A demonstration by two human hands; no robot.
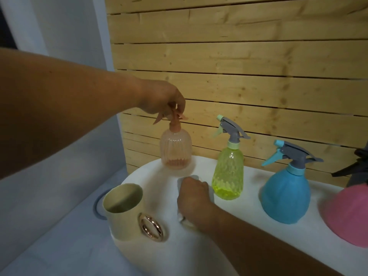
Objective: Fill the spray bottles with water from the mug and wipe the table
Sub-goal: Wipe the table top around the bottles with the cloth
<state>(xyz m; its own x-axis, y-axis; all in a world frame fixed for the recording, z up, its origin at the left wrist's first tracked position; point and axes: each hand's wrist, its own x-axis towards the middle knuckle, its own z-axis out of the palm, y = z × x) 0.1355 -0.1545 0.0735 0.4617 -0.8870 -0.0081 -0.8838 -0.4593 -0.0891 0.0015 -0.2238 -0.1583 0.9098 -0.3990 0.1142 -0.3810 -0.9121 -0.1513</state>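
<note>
pink bottle (350,214): cut off by right edge; only part of rounded body shows.
dark sprayer (356,168): cut by right edge; its bottle mostly hidden behind pink bottle.
cloth (192,179): mostly covered by right hand (192,202); only pale edges show.
peach bottle (176,150): sprayer top partly hidden in left hand (162,98); base blurred, so lifted or standing on table (199,253) unclear.
mug (124,211): contents not discernible.
table: near edge cut by frame bottom.
</note>
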